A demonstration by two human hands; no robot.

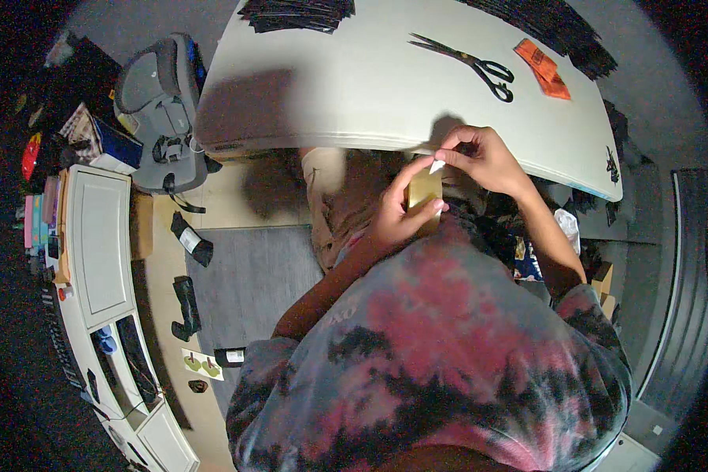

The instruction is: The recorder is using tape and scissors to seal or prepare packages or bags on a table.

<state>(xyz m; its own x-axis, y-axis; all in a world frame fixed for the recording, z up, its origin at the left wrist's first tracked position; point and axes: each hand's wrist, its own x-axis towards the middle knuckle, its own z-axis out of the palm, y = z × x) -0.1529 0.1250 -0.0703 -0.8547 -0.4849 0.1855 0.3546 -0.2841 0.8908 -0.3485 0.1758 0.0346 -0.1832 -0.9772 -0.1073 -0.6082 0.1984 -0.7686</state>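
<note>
Both hands at work on a small white slip at the end of a yellow packet

The step in hand looks like fingertip work on the white slip (436, 166), at the far end of the yellow packet (426, 189). The left hand (401, 211) is closed around the packet, thumb on its near part and forefinger reaching up to the slip. The right hand (484, 161) is pinched, thumb and fingertip meeting at the slip, its other fingers curled. Whether the slip is fixed to the packet cannot be told.

The next move, as I judge it, calls for a steady left grip and a light, exact pinch from the right.

The packet lies in the left hand, to the near left of the right hand and just off the near edge of the white table (354, 94), above the person's lap. Farther off on the tabletop, to the right, are black-handled scissors (472, 67) and an orange wrapper (541, 69); a black stack (299, 14) sits at the far left. Neither hand touches these.
</note>
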